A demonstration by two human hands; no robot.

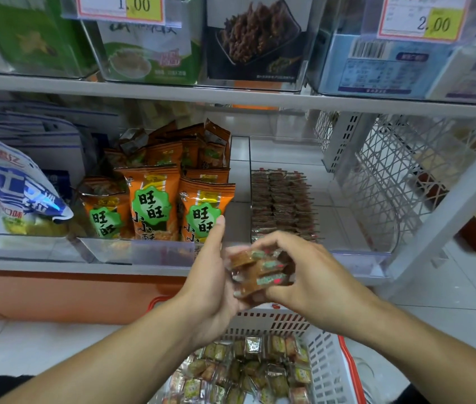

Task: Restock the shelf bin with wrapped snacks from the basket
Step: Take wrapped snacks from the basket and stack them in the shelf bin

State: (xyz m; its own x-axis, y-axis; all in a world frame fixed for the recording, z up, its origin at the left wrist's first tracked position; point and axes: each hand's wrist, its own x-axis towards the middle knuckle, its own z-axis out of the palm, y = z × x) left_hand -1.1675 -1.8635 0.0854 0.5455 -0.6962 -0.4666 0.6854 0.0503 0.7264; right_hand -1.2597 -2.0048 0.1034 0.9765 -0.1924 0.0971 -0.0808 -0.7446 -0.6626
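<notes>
Two hands, left hand (216, 275) and right hand (303, 272), clasp a stack of flat, glossy wrapped snacks (260, 272) between curled fingers, just before the clear plastic shelf bin (362, 258), above the white lattice basket (327, 363) of similar packets.

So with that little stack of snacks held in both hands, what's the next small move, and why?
Probably carry the stack of wrapped snacks forward and up into the clear shelf bin and set it down beside the rows already there. Both hands, left hand and right hand, hold the stack just in front of the bin's lip, above the basket, and the bin has bare floor.
</notes>
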